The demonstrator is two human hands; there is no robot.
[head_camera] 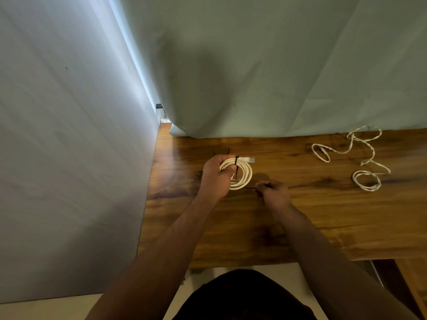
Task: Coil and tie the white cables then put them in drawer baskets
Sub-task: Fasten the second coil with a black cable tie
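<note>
Now my left hand [216,177] curls round the coiled white cable [245,175], bound by a black tie [236,161], over the wooden table [323,215]. My right hand [275,192] sits just right of it, fingers curled; whether they pinch anything I cannot tell. A loose white cable [360,153] sprawls at far right.

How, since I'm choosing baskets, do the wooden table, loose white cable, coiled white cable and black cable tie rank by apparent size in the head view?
1. wooden table
2. loose white cable, by spread
3. coiled white cable in the left hand
4. black cable tie on that coil
</note>
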